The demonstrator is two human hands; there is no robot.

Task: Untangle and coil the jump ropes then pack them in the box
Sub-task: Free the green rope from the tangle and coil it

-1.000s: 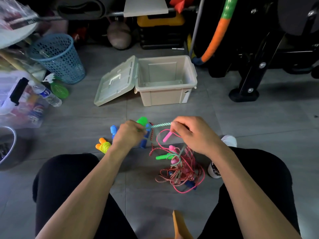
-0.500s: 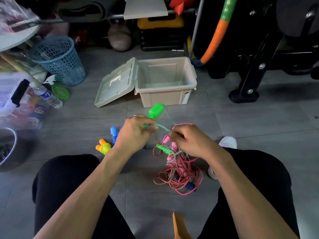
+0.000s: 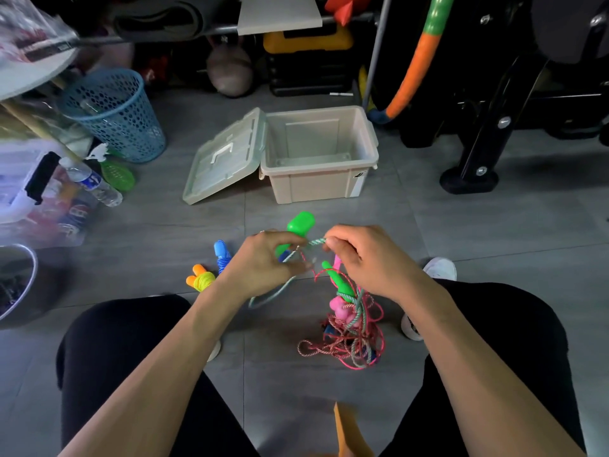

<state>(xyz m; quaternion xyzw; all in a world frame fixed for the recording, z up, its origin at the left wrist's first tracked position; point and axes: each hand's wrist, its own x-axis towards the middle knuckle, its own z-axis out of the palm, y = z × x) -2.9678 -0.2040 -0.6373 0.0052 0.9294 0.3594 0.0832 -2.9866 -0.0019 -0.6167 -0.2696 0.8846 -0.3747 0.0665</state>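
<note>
Green-and-white twisted jump rope [image 3: 317, 241] runs taut between your hands, left hand [image 3: 263, 262] gripping its green plastic handle [image 3: 298, 225], right hand [image 3: 359, 258] fingers [image 3: 333, 244] pinching the cord.

metal bowl [image 3: 16, 285]: cut by left edge | tangled ropes [image 3: 349, 338]: individual strands indistinguishable

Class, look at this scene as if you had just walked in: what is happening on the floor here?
A person sits on the floor untangling jump ropes. The left hand grips a green handle, and the right hand pinches the green-and-white rope coming off it. A tangle of ropes lies between the knees. Two coiled ropes, yellow and blue, lie aside. The open box holds nothing yet.
</note>
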